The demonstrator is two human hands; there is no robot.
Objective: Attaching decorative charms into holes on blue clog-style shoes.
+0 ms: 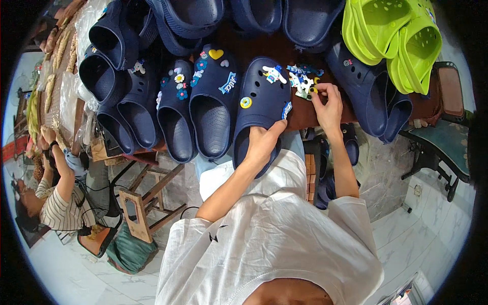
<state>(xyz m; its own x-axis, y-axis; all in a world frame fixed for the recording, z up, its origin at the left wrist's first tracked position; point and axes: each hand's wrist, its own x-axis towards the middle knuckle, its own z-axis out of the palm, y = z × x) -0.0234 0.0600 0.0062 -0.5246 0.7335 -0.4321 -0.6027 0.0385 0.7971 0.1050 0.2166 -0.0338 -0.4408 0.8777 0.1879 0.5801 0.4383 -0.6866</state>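
Observation:
My left hand (264, 144) grips a navy clog (259, 104) by its opening, with some fingers hidden inside. The clog's upper carries a white-and-blue character charm (274, 74), a yellow ring-shaped charm (246, 102) and a blue-and-white lettered charm (286, 110) at its side. To its right, my right hand (329, 108) pinches a small yellow charm (313, 90) at the edge of a pile of loose charms (301, 79) on the brown tabletop. Left of the held clog stands a navy clog (211, 101) with heart, flower and lettered charms.
More navy clogs (175, 112) crowd the table's left side and far edge. Lime-green clogs (378, 28) lie on navy ones at the right. A wooden stool (137, 213) stands below left, near a seated co-worker (63, 208). At right is an office chair (442, 147).

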